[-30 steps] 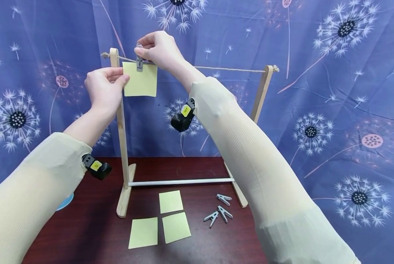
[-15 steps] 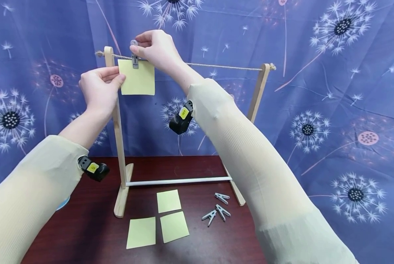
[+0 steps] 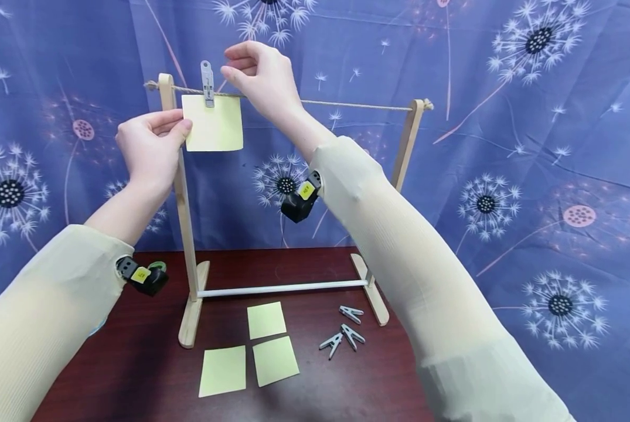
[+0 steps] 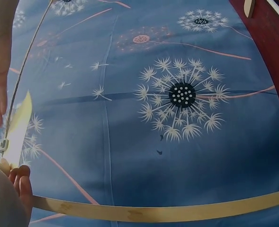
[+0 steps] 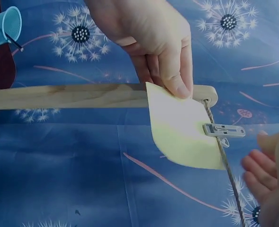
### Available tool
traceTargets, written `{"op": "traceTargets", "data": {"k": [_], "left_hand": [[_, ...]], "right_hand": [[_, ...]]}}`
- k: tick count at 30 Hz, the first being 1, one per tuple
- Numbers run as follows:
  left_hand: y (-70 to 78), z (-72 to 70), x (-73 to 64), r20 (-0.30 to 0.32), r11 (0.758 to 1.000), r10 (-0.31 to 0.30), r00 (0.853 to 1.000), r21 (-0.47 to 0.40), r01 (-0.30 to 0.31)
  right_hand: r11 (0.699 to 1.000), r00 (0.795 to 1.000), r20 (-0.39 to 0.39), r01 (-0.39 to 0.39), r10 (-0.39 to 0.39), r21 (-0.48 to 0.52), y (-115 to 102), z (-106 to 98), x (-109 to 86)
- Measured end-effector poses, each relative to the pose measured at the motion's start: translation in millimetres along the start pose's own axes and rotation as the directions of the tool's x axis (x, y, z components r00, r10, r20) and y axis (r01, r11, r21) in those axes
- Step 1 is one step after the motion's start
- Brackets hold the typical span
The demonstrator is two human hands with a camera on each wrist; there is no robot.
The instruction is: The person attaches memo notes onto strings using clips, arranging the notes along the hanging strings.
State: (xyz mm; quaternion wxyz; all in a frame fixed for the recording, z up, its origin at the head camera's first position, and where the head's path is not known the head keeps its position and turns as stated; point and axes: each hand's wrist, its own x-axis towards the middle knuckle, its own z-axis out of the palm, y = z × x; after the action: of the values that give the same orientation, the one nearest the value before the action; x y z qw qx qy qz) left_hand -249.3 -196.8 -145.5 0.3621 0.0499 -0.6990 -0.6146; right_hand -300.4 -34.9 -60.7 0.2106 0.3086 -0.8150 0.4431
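A yellow sticky note [image 3: 214,126] hangs from the rope [image 3: 357,104] near its left end. One grey clothespin [image 3: 207,83] clamps the note's top edge to the rope. My left hand [image 3: 153,143] pinches the note's left edge between thumb and fingers, as the right wrist view also shows. To the right of the clothespin, my right hand [image 3: 267,76] is apart from it, fingers loosely bent and holding nothing. In the right wrist view the clothespin [image 5: 224,130] sticks out past the rope, and the note [image 5: 182,130] bows slightly.
The rope runs between two wooden posts [image 3: 407,146] joined low down by a white bar [image 3: 283,289]. On the dark red table [image 3: 151,363] lie three more sticky notes [image 3: 222,371] and three clothespins [image 3: 351,314]. A blue mesh cup [image 5: 4,28] stands at the left.
My right hand has let go of the clothespin and moved right, away from it. The clothespin stays on the rope and note. My left hand keeps its pinch on the note.
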Motion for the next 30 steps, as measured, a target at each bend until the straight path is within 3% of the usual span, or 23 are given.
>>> {"op": "traceTargets", "data": {"k": [3,8,13,19,24,30], "left_hand": [[-3.2,-1.7,-4.3,0.007,0.999,-0.008,1.0,-0.038,0.008],[-9.7,-4.6,-14.7,0.019,0.999,-0.01,1.0,-0.043,0.011],[-18.4,-3.5,-25.8,0.023,0.999,0.004,1.0,-0.047,-0.002],[-37.3,0.3,-37.4,0.032,0.994,-0.001,0.999,-0.109,0.005],[-58.8,1.7,-47.9,0.079,0.999,-0.006,0.997,-0.052,0.01],[-88.6,2.2,-71.1,0.217,0.997,0.031,0.976,0.069,-0.047]], "right_hand": [[0.994,0.993,-0.083,0.085,-0.079,0.063,3,-5,-10.7],[0.967,0.973,-0.175,0.18,-0.149,0.178,10,-13,-34.1],[0.932,0.965,-0.192,0.226,-0.176,0.284,21,-17,-63.7],[0.918,0.962,-0.179,0.252,-0.205,0.305,51,-10,-103.6],[0.93,0.966,-0.171,0.235,-0.192,0.284,86,-3,-135.5],[0.949,0.984,-0.167,0.116,-0.069,0.294,127,0,-169.2]]}}
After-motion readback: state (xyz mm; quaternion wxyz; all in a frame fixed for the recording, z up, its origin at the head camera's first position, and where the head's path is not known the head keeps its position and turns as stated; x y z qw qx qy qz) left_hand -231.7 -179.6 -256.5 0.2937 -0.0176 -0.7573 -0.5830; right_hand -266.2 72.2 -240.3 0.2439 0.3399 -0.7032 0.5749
